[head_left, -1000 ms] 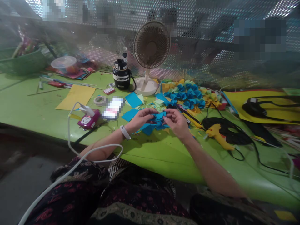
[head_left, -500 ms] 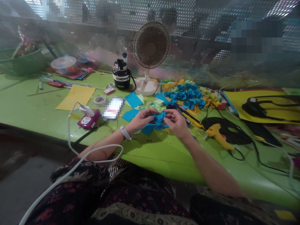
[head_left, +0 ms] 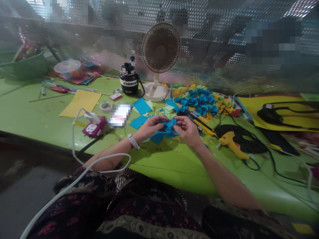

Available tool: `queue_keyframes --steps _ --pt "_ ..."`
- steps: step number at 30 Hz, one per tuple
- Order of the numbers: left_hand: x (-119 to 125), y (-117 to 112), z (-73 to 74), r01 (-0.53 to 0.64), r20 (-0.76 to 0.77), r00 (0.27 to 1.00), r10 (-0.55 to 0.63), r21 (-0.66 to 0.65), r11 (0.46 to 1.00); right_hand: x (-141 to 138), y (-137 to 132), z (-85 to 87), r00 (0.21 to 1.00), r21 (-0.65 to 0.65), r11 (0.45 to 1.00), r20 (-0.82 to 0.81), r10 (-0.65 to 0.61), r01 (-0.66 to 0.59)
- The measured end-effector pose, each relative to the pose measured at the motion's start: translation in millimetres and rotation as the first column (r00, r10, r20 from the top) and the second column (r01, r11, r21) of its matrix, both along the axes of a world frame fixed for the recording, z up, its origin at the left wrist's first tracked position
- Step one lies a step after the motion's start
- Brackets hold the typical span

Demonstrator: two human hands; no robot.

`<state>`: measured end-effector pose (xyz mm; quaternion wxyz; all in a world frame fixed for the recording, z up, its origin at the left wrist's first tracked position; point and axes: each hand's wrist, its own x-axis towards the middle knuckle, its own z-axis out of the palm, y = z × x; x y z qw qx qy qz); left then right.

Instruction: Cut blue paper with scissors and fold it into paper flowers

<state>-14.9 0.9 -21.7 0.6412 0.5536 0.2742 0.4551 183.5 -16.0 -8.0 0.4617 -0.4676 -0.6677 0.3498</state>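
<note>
Along a long green worktable, you sit facing a perforated metal screen, with your patterned dark clothing filling the bottom of the view. To the right, a large yellow poster board lies on the table with a black cord across it, and a yellow sheet of paper lies to the left. A green basket sits at the far left. Straight ahead stand a cream desk fan and a black-and-white insulated bottle. A heap of finished blue paper flowers with yellow and pale green paper pieces lies just beyond your hands. Nearer on the right, a yellow hot glue gun rests beside a coil of black cord. On the left are a magenta power socket with a white cable, a roll of tape and a blurred phone. Loose blue paper squares lie just beyond your left hand, which has a white wristband at the wrist. Your left hand and right hand both hold a blue paper flower just above the table, between them, its fingertips pressed together on the petals from either side.
</note>
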Motion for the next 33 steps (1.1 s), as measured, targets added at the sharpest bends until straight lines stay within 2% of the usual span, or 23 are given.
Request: queue_keyframes --steps 4,9,15,19,23,26,30,33 --pt "-0.6 -0.5 0.3 0.007 -0.007 1.0 -0.007 0.018 1.0 -0.4 -1.9 0.4 0.994 0.152 0.988 0.098 -0.051 0.036" --pt "-2.1 0.0 -0.6 0.025 -0.013 1.0 -0.024 0.095 0.995 -0.1 -2.5 1.4 0.971 0.37 0.927 0.236 -0.028 -0.063" --pt "-1.7 1.7 -4.2 -0.018 -0.052 0.998 0.026 0.139 0.99 3.4 1.5 -2.5 0.972 0.468 0.883 0.22 -0.086 -0.027" --pt "-2.4 2.1 -7.1 -0.029 -0.06 0.997 0.041 0.191 0.981 4.2 2.0 -3.1 0.961 0.517 0.854 0.259 -0.094 -0.056" --pt "-4.5 2.1 -6.4 -0.035 -0.124 0.989 0.078 0.319 0.947 4.7 2.9 -4.1 0.955 0.557 0.826 0.284 -0.088 -0.09" --pt "-6.4 2.1 -5.0 -0.099 -0.201 0.953 0.229 0.505 0.857 4.6 2.9 -5.1 0.95 0.57 0.817 0.295 -0.107 -0.085" --pt "-8.3 4.8 -7.5 -0.151 -0.181 0.888 0.422 0.752 0.641 2.5 1.7 -6.9 0.952 0.592 0.803 0.281 -0.123 -0.071" --pt "-9.7 7.6 -10.8 -0.135 -0.15 0.849 0.506 0.865 0.483 0.3 1.3 -9.1 0.947 0.598 0.799 0.289 -0.142 -0.062"
